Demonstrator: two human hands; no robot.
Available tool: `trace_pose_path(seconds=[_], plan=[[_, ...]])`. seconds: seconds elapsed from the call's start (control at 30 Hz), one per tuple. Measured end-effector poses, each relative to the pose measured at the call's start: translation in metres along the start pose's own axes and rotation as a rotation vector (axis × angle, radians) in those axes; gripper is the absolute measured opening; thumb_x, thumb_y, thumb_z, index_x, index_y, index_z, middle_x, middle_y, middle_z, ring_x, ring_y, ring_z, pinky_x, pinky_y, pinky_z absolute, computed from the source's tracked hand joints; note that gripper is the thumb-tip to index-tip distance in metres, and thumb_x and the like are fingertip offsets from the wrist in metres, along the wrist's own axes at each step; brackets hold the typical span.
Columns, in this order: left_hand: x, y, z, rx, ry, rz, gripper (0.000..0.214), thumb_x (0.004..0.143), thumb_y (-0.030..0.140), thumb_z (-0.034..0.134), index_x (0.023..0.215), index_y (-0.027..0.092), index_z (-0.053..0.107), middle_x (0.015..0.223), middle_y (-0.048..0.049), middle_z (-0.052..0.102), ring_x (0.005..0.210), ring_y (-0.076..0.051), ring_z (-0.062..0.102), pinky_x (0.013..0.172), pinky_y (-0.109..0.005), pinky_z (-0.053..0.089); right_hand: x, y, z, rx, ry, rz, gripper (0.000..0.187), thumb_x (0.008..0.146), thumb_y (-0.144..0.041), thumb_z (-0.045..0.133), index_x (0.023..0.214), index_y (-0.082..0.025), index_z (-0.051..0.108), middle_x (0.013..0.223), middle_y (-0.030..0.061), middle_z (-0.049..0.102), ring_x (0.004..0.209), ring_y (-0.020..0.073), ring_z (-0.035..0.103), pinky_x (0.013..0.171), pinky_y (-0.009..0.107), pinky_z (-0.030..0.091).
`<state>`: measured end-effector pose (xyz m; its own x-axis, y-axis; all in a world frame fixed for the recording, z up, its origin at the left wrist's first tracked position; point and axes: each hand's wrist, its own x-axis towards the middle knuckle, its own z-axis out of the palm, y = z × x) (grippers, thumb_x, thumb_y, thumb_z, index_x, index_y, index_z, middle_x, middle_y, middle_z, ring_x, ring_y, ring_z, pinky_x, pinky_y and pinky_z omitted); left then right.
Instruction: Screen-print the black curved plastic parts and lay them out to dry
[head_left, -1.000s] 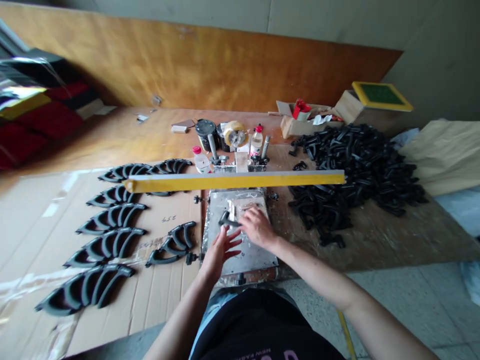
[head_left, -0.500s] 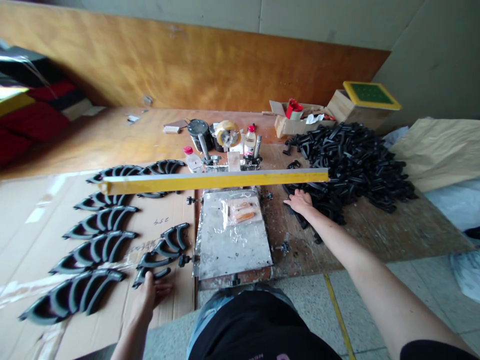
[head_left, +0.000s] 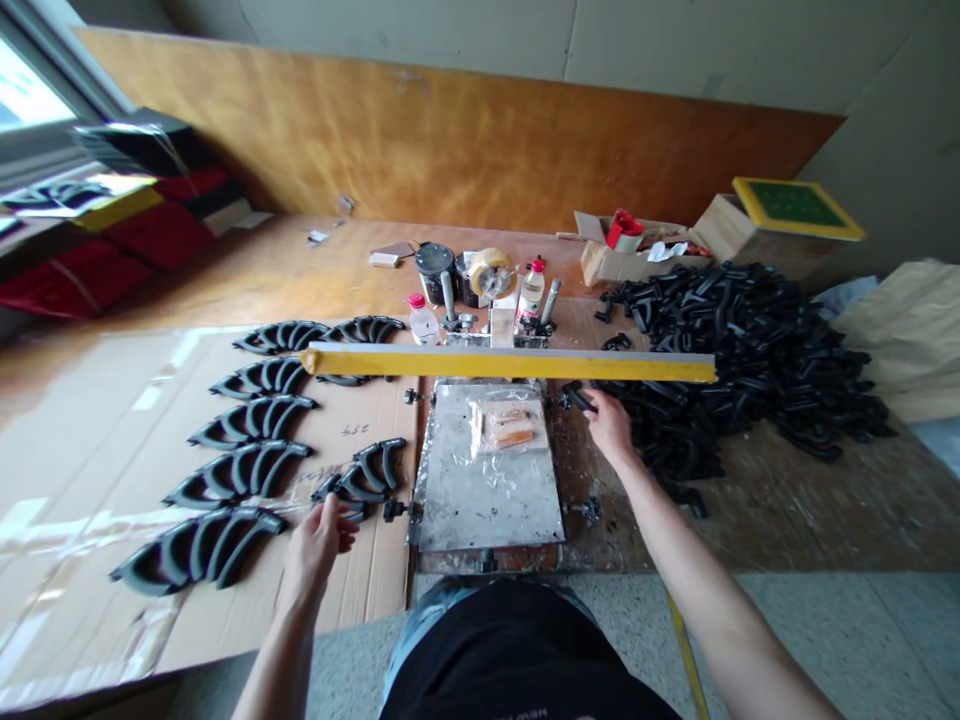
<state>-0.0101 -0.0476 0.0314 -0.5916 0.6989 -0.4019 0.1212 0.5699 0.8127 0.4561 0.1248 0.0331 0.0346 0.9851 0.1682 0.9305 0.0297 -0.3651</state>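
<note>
My right hand [head_left: 609,425] grips a black curved handle [head_left: 579,396] by one end, between the left edge of a heap of similar handles [head_left: 739,330] and the metal plate. On the cardboard to the left, my left hand [head_left: 321,535] is at the near end of a short row of black curved handles [head_left: 367,470]. Its thumb lies against the nearest handle and its fingers are curled; part of that handle is hidden behind the hand. Further left, several nested fans of the same handles [head_left: 214,545] lie in a column.
A yellow-edged bar [head_left: 517,365] spans above a metal plate [head_left: 487,500], which bears a plastic-wrapped pad [head_left: 514,428]. Black knobs [head_left: 592,510] stick out at the sides. Behind stand a black tub [head_left: 435,272], bottles [head_left: 532,288] and a tape roll [head_left: 491,272]. An open carton [head_left: 637,262] sits at the back right.
My right hand has come away from the heap toward the plate, now with a handle in its fingers. My left hand has shifted slightly forward along the short row. The view has turned leftward.
</note>
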Motion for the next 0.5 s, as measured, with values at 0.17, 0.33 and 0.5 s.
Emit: trace_pose_path(seconds=[0.17, 0.33, 0.5], plan=[[-0.027, 0.125, 0.044, -0.192, -0.097, 0.405, 0.046, 0.087, 0.057, 0.050, 0.109, 0.019, 0.062, 0.059, 0.0021, 0.062, 0.046, -0.012, 0.053, 0.047, -0.021, 0.043, -0.015, -0.068, 0.032, 0.325, -0.107, -0.570, 0.036, 0.088, -0.007, 0.052, 0.112, -0.024, 0.072, 0.102, 0.0065, 0.067, 0.099, 0.0209, 0.058, 0.090, 0.037, 0.050], [-0.040, 0.211, 0.080, -0.456, -0.232, 0.585, 0.044, 0.089, 0.057, 0.047, 0.096, 0.016, 0.063, 0.059, 0.0005, 0.062, 0.044, -0.010, 0.051, 0.047, -0.021, 0.043, -0.018, -0.095, 0.043, 0.244, -0.131, -0.641, 0.038, 0.090, -0.006, 0.050, 0.116, -0.025, 0.070, 0.103, 0.0073, 0.065, 0.103, 0.0215, 0.056, 0.094, 0.039, 0.049], [-0.045, 0.210, 0.080, -0.445, -0.243, 0.575, 0.051, 0.089, 0.056, 0.045, 0.105, 0.013, 0.067, 0.065, -0.0024, 0.066, 0.055, -0.013, 0.059, 0.056, -0.024, 0.049, -0.025, -0.087, 0.032, 0.096, -0.113, -0.575, 0.037, 0.090, -0.017, 0.056, 0.124, -0.027, 0.065, 0.122, 0.0087, 0.062, 0.117, 0.0252, 0.054, 0.101, 0.043, 0.046]])
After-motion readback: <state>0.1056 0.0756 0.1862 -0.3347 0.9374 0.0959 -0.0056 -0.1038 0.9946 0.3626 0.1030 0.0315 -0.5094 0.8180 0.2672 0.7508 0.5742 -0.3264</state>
